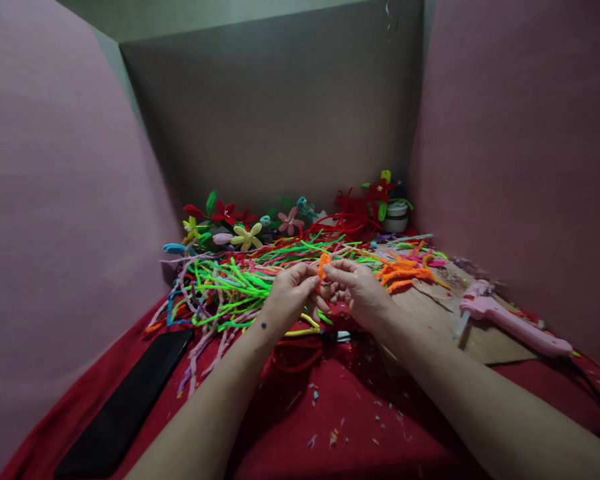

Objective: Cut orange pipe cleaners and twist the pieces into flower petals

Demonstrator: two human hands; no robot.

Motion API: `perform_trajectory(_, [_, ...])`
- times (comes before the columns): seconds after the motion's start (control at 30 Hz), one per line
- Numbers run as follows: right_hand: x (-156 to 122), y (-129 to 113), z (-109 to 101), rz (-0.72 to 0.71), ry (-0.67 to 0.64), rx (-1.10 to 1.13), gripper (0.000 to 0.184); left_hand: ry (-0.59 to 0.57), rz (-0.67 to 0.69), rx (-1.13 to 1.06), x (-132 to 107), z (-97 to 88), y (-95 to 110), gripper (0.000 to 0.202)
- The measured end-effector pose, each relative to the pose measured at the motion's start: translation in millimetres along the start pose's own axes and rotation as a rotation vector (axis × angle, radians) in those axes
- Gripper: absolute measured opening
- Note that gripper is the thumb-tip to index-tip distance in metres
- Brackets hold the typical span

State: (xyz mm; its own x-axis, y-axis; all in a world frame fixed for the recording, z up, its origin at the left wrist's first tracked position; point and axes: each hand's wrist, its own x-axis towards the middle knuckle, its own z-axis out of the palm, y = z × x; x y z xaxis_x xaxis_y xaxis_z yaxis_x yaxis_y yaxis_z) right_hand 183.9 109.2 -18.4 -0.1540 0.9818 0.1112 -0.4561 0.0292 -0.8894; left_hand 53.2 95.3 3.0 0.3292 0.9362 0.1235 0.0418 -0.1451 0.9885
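Note:
My left hand (290, 293) and my right hand (357, 288) meet over the red cloth (330, 413), both pinched on a small orange pipe cleaner piece (323, 264) held between their fingertips. Just behind them lies a big heap of loose pipe cleaners (230, 287), mostly neon green, with pink and blue ones trailing left. A bunch of orange pipe cleaners (403, 273) lies to the right of my right hand.
Finished pipe-cleaner flowers (240, 227) line the back wall, with a white pot (396, 217) at back right. A pink glue gun (505, 320) rests on a cardboard sheet (450, 327) at right. A black flat object (125, 407) lies at left. Walls close in on three sides.

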Motion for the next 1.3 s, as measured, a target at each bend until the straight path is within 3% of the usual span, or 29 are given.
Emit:
perform_trajectory(0.1, [1.5,-0.2,0.3,-0.006,-0.005,0.072,0.028,-0.014,-0.027,0.004,0.7,-0.1,0.3,0.015])
perform_trajectory(0.3, [3.9,0.5,0.1,-0.039,0.028,0.002,0.018,-0.112,-0.043,0.079,2.5,-4.3,-2.3,0.011])
perform_trajectory(0.5, [1.9,2.8,3.1,0.019,0.023,0.014,0.017,-0.053,0.033,0.387,4.4,-13.5,-10.5,0.006])
perform_trajectory(0.7, [2.9,7.4,3.2,0.035,-0.018,0.008,0.02,0.037,0.122,0.667,2.5,-15.0,-3.9,0.01])
perform_trajectory(0.9, [3.1,8.2,2.3,-0.003,-0.008,0.051,0.025,0.013,0.147,0.895,1.0,-16.3,-1.0,0.019])
perform_trajectory(1.07, [1.8,8.5,4.3,-0.065,0.038,-0.045,0.027,-0.02,0.001,0.711,1.5,-24.0,2.3,0.013])
perform_trajectory(1.3, [-3.8,8.4,8.4,-0.209,0.034,-0.365,0.022,0.08,-0.056,0.238,-1.9,-22.5,12.2,0.022])
